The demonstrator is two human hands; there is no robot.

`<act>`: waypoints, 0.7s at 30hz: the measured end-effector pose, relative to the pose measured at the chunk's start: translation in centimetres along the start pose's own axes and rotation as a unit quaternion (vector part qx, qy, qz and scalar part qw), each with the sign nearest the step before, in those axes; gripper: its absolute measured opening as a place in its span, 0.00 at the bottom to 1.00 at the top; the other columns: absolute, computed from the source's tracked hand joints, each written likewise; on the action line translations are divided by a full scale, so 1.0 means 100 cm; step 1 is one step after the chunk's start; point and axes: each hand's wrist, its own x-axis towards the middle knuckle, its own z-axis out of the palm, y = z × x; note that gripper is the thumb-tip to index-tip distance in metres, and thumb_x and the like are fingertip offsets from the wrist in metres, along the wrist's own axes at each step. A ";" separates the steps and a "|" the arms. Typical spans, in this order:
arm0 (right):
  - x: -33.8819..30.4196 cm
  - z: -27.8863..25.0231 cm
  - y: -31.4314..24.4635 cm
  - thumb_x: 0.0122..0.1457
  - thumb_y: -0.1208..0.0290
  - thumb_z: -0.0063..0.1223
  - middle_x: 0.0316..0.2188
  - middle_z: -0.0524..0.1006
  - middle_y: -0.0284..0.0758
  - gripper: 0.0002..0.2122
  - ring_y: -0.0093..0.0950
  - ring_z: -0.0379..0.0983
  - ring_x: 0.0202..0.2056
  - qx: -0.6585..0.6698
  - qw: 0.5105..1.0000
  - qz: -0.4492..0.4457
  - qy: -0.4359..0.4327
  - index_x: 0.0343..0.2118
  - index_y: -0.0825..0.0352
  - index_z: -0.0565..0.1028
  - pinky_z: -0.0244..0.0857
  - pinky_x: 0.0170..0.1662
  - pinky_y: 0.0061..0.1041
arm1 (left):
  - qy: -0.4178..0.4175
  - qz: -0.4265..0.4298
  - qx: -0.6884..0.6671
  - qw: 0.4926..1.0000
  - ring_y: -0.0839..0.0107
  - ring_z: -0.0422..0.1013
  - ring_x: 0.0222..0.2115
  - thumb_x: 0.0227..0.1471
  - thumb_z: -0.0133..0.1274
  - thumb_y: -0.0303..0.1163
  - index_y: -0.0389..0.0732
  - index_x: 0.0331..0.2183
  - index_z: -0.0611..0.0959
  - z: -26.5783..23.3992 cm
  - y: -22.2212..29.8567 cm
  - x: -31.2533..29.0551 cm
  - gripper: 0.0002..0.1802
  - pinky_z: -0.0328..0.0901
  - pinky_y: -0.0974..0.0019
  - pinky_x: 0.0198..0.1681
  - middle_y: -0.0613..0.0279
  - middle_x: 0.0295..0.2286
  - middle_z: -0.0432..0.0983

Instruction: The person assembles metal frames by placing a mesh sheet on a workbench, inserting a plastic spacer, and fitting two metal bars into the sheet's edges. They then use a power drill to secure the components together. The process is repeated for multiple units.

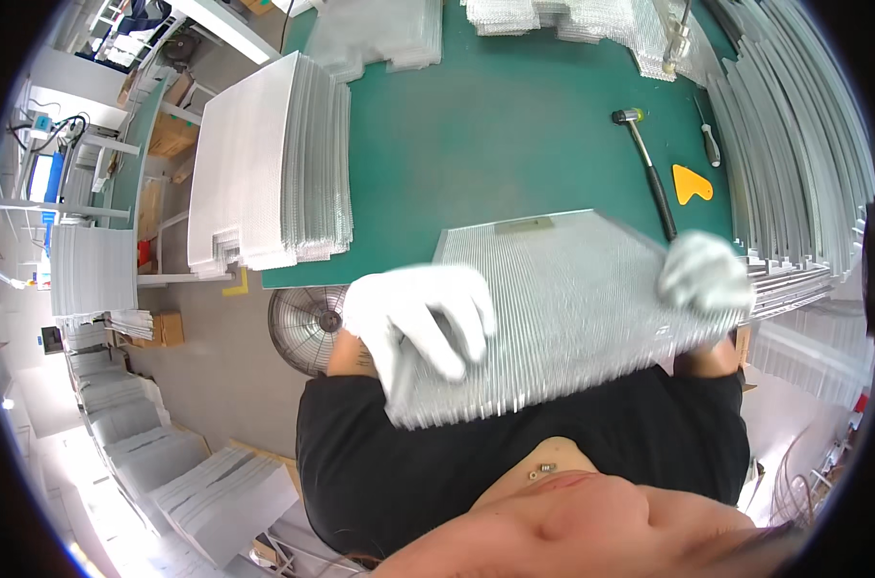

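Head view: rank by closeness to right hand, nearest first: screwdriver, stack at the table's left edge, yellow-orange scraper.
From the right hand, as seen in the head view:
1. Yellow-orange scraper: just beyond the hand, on the table's right.
2. Screwdriver: farther up, past the scraper.
3. Stack: across the table, at its left edge.

In front of you is 1 green-topped worktable (514,125), and to your left runs a plain grey floor (235,385). On that side you have 1 round wire-caged fan (307,328) close by the worktable and 1 yellow corner mark (235,289). Farther left you see another green tabletop (148,125) near cardboard boxes (172,135). White light brightens your left edge.
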 end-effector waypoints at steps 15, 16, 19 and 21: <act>-0.041 0.002 -0.019 0.53 0.80 0.50 0.26 0.74 0.41 0.06 0.25 0.71 0.17 0.019 0.987 -0.075 -0.143 0.29 0.68 0.63 0.56 0.12 0.17 | -0.169 -0.611 0.231 0.738 0.52 0.47 0.66 0.63 0.38 0.53 0.35 0.61 0.64 -0.018 -0.068 -0.013 0.36 0.40 0.53 0.69 0.48 0.63 0.56; -0.040 0.002 -0.021 0.53 0.80 0.50 0.26 0.74 0.41 0.07 0.25 0.70 0.16 0.020 0.986 -0.071 -0.152 0.30 0.68 0.63 0.56 0.12 0.17 | -0.150 -0.563 0.229 0.780 0.52 0.46 0.66 0.63 0.38 0.53 0.35 0.62 0.63 -0.011 -0.092 -0.033 0.37 0.40 0.53 0.69 0.48 0.63 0.55; -0.048 0.001 -0.016 0.52 0.81 0.49 0.25 0.73 0.42 0.08 0.24 0.69 0.14 0.043 0.983 -0.076 -0.160 0.30 0.69 0.62 0.53 0.10 0.15 | -0.148 -0.526 0.212 0.810 0.52 0.42 0.67 0.63 0.38 0.53 0.35 0.63 0.60 -0.010 -0.128 -0.042 0.38 0.40 0.53 0.69 0.48 0.64 0.51; -0.048 0.005 -0.024 0.51 0.82 0.49 0.24 0.72 0.42 0.08 0.24 0.68 0.13 0.032 0.987 -0.059 -0.145 0.29 0.69 0.61 0.52 0.10 0.15 | -0.151 -0.513 0.190 0.823 0.52 0.47 0.66 0.63 0.39 0.52 0.33 0.62 0.62 -0.018 -0.136 -0.039 0.37 0.43 0.54 0.68 0.47 0.62 0.56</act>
